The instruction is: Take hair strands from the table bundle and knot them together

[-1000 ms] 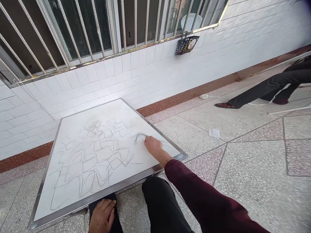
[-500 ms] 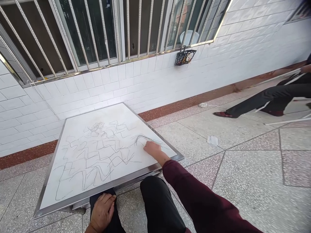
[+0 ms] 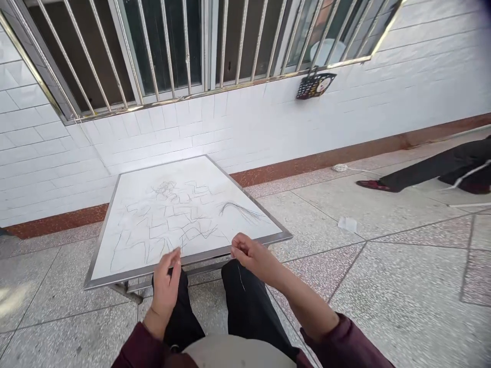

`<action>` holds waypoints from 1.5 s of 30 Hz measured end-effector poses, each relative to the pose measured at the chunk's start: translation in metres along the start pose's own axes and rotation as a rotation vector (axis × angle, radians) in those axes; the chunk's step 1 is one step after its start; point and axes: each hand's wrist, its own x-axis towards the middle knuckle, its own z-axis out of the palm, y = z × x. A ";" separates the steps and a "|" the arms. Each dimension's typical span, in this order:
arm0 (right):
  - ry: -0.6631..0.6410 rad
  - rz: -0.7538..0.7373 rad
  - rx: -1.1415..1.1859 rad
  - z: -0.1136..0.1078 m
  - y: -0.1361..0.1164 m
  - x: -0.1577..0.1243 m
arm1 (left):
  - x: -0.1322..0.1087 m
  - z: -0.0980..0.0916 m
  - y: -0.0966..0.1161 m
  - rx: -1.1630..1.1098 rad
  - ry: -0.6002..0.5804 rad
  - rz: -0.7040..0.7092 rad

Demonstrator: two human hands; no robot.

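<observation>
My right hand (image 3: 255,259) is raised above my right knee, just in front of the table edge. Its fingers are curled in a pinch on a thin strand (image 3: 241,278), like fine wire or thread, whose end dangles below. My left hand (image 3: 166,283) is held up at the table's near edge with thumb and fingertips close together; whatever is between them is too fine to see. On the white metal-rimmed table (image 3: 203,174) lie many zigzag-bent dark strands (image 3: 184,220). A loose bundle of smoother strands (image 3: 241,208) rests near the right side, and a tangled clump (image 3: 166,189) farther back.
Beyond the table is a white tiled wall (image 3: 261,122) with a barred window (image 3: 176,46). A patterned basket (image 3: 314,86) hangs from the bars. At right are another person's legs (image 3: 425,166), a white cord (image 3: 340,167) and a pale scrap (image 3: 347,224) on the floor.
My right hand has come back from the strand bundle to the near edge, bringing a thin strand. My left hand has risen from my left knee. The view has shifted left.
</observation>
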 end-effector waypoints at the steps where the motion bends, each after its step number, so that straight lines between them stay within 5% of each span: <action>1: -0.067 -0.002 0.054 0.006 -0.007 -0.008 | 0.006 -0.008 0.018 0.016 -0.007 0.030; 6: -0.266 -0.030 0.199 0.027 -0.022 -0.028 | 0.009 -0.029 0.067 0.021 -0.244 -0.032; 14: -0.263 -0.202 0.149 0.035 -0.040 -0.034 | -0.015 -0.026 0.061 -0.305 -0.297 -0.203; 22: -0.161 -0.404 0.072 0.051 -0.047 -0.038 | -0.027 -0.021 0.067 -0.358 -0.377 -0.212; 28: -0.063 -0.251 0.080 0.039 -0.042 -0.038 | -0.024 -0.039 0.063 -0.350 -0.300 -0.240; 35: 0.020 -0.130 0.087 0.025 -0.046 -0.040 | -0.015 -0.067 0.062 -0.218 -0.004 -0.219; 39: -0.043 -0.185 0.105 0.027 -0.058 -0.045 | -0.017 -0.057 0.080 -0.054 -0.112 -0.108; 45: -0.089 -0.258 0.132 0.039 -0.069 -0.048 | -0.016 -0.027 0.102 0.265 -0.241 0.266</action>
